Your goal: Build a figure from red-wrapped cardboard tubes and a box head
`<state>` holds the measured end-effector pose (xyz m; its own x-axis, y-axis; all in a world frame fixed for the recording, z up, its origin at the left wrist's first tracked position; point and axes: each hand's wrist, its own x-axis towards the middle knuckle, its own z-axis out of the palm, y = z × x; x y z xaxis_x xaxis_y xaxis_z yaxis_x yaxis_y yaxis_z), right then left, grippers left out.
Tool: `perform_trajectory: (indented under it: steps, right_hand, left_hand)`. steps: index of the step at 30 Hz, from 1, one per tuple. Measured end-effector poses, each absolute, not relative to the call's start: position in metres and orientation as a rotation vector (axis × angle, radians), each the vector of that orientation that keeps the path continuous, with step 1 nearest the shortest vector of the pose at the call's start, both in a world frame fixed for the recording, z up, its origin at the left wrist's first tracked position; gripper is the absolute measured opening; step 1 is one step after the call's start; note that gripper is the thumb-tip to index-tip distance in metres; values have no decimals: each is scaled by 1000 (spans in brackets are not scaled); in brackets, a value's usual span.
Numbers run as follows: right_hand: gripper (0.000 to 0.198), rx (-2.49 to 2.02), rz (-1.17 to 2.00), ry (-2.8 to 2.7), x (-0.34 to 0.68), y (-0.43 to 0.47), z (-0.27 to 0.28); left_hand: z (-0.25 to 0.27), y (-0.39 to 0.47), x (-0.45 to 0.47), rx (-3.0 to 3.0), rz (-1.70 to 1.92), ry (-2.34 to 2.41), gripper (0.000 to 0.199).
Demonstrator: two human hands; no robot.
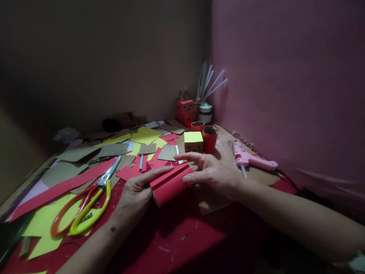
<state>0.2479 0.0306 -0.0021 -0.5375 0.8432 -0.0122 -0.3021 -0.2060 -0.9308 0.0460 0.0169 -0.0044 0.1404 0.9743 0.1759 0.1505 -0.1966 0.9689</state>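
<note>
A cardboard tube wrapped in red paper [172,187] is held between my two hands above the red table surface, tilted up toward the right. My left hand [139,190] grips its left end, fingers partly hidden behind it. On the right end, my right hand [209,171] has its thumb pressed on the paper, with the index finger stretched over the top. A raised flap of the red paper runs along the tube's upper side. Just beyond my hands sits a small cardboard box with a yellow top [193,141], near two red-covered tubes [210,140].
Scissors with red and yellow handles [91,205] lie at left over yellow paper [42,220] and a long red strip [65,186]. A pink glue gun [253,159] rests at right by the wall. Behind stand a red decorated holder [186,112], glue sticks [209,82] and a lidded jar [205,113].
</note>
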Motion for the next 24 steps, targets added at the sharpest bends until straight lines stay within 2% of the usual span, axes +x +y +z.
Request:
perform_trajectory:
  steps: [4, 10, 14, 24]
  right_hand:
    - [59, -661, 1865, -1229, 249, 31, -7]
    - [35, -669, 1821, -1222, 249, 27, -8]
    - [27, -671, 1808, -1245, 247, 24, -9]
    - [23, -716, 1787, -1252, 248, 23, -10]
  left_hand:
    - [-5, 18, 47, 1446, 1125, 1087, 23]
    - [-3, 16, 49, 1451, 1127, 1075, 22]
    - [-7, 16, 46, 1476, 1109, 1089, 24]
    - [-6, 16, 44, 1482, 1097, 1063, 22]
